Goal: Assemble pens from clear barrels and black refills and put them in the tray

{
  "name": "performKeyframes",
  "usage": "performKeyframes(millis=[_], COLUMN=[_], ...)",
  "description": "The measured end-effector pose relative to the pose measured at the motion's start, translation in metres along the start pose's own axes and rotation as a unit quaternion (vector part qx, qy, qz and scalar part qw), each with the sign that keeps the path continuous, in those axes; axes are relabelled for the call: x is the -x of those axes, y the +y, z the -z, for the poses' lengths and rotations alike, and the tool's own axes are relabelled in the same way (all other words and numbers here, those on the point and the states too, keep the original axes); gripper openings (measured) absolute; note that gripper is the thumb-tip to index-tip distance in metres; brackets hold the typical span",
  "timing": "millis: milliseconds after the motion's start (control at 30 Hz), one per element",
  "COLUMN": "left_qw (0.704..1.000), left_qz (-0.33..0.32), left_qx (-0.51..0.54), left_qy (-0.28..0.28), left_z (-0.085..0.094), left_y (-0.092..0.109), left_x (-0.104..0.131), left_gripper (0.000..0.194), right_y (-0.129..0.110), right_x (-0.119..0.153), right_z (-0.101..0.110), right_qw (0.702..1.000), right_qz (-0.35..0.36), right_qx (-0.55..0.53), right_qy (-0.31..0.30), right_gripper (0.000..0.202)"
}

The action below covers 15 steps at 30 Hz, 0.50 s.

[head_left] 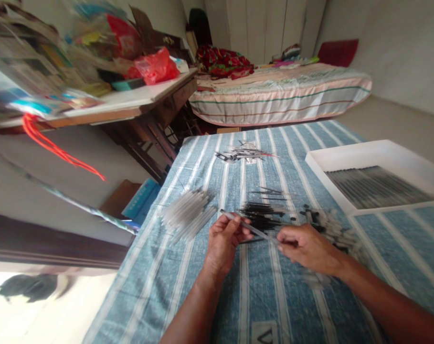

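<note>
A translucent grey pen barrel (254, 229) slants across the space between my hands. My left hand (227, 235) is closed around its upper left part, and a darker end sticks out past the thumb. At its lower right end my right hand (302, 246) pinches with thumb and fingers; blur hides whether a small part is held there too. Just behind the hands lies a heap of thin black refills (261, 213). A bundle of clear pen barrels (188, 212) is to the left. Beside and partly behind my right hand are small black and clear pen parts (340, 231).
A white tray (388, 149) at the right holds a row of dark pens. More thin pen pieces (243, 153) lie at the far side of the striped cloth (159, 291). A cluttered desk (131, 102) stands on the left, a bed (281, 95) behind.
</note>
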<state>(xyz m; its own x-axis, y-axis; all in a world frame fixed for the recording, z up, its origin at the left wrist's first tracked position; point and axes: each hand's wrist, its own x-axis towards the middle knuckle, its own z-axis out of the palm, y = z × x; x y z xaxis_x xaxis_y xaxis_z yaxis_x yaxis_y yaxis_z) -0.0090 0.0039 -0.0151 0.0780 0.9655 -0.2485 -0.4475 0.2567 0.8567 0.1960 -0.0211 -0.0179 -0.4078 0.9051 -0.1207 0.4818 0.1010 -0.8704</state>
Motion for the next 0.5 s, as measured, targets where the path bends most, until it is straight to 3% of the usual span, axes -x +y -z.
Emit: performKeyframes(millis=[133,500], left_qw=[1.0,1.0], left_qz=[-0.022,0.003], left_qx=[0.005,-0.015], left_qy=[0.01,-0.025], left_z=[0.0,-0.005], left_y=[0.002,-0.013], left_x=[0.0,0.002], left_gripper=[0.02,0.017], right_y=[0.002,-0.002], right_x=[-0.001,-0.002], right_z=[0.0,-0.01], right_qw=[1.0,0.999], right_qz=[-0.004,0.012], right_qx=[0.002,-0.039], right_qy=[0.002,0.02], right_gripper=[0.012,0.013])
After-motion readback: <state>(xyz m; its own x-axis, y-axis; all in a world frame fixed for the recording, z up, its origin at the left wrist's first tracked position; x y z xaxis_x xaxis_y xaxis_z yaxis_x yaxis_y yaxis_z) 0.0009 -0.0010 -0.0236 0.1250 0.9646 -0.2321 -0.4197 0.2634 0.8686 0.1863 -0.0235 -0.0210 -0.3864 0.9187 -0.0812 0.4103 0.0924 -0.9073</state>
